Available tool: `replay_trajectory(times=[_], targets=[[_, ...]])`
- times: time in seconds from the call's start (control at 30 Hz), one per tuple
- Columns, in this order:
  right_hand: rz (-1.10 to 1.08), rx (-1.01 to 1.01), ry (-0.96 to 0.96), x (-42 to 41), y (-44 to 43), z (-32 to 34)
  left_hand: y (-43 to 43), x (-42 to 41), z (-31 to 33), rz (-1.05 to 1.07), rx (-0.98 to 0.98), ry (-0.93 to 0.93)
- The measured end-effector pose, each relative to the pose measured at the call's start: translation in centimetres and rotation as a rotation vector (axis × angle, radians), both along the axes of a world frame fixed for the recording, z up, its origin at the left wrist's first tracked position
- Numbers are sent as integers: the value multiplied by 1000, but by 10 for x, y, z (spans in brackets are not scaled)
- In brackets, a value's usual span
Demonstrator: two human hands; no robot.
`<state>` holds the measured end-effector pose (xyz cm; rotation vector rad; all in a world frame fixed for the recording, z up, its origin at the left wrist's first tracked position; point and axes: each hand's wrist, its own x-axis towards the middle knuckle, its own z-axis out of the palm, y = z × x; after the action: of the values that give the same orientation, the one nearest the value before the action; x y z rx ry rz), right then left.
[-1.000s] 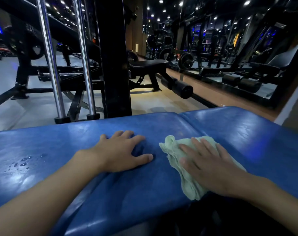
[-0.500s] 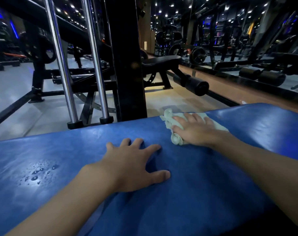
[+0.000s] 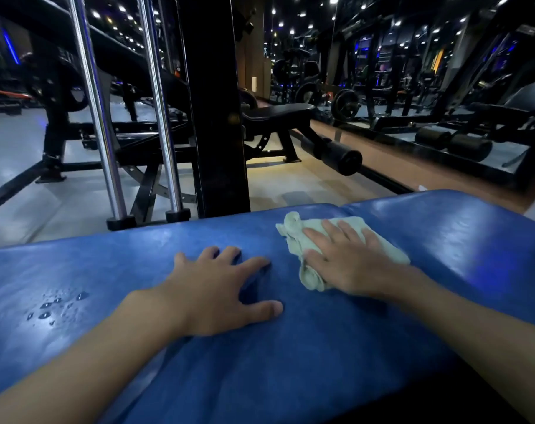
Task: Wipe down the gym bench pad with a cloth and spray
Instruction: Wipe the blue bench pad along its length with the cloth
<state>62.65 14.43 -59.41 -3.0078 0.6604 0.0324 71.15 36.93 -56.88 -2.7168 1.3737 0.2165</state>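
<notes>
Dim gym with ceiling spotlights, and a mirror wall [image 3: 443, 87] on the right that doubles all the machines. Up front is the blue bench pad [image 3: 321, 362], shiny vinyl, running across the whole lower half of the view.

Left grip [image 3: 211, 295] is wide open: palm down, fingers fanned, thumb sticking out to the side. It rests flat on the bare pad about mid-width and holds nothing.

Right grip [image 3: 349, 264] is also open, with the fingers straight and a bit spread. It presses down flat on the pale green cloth [image 3: 293, 237] rather than curling round it. The cloth sits on the far part of the pad, close to the far edge and right by the seam [image 3: 342, 207] where the two pad sections meet. It's crumpled, with a bunched bit poking out past the fingertips and another wad on the thumb side. That wrist looks slightly smeared.

The two grips are near each other but apart, with a strip of blue between them.

Over on the left of the pad there's a small cluster of water droplets [image 3: 55, 307], well away from the cloth.

Behind the pad are two chrome guide rods [image 3: 98, 117] and a fat black upright [image 3: 212, 102]. Past those is a black flat bench [image 3: 278, 113] with a foam roller [image 3: 341, 157], all standing on a pale floor [image 3: 15, 148].
</notes>
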Motion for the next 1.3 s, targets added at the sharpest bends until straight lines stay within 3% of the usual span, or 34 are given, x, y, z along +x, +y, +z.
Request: replay_trajectory(times=[0.13, 0.33, 0.5, 0.77, 0.9, 1.07, 1.3], targets=[[85, -143, 22, -73, 24, -1, 0, -2, 2, 15, 8, 13], [109, -202, -130, -113, 37, -12, 10, -1, 6, 17, -38, 9], [79, -53, 16, -60, 24, 3, 14, 7, 7, 53, 51, 34], [-7, -4, 29, 86, -13, 1, 11, 11, 0, 30, 58, -7], [-24, 18, 28, 113, -19, 1, 12, 11, -1, 32, 50, -13], [-15, 12, 3, 76, 1, -2, 14, 10, 2, 44, 13, 24], [43, -71, -58, -47, 70, 0, 24, 12, 7, 82, -80, 79]])
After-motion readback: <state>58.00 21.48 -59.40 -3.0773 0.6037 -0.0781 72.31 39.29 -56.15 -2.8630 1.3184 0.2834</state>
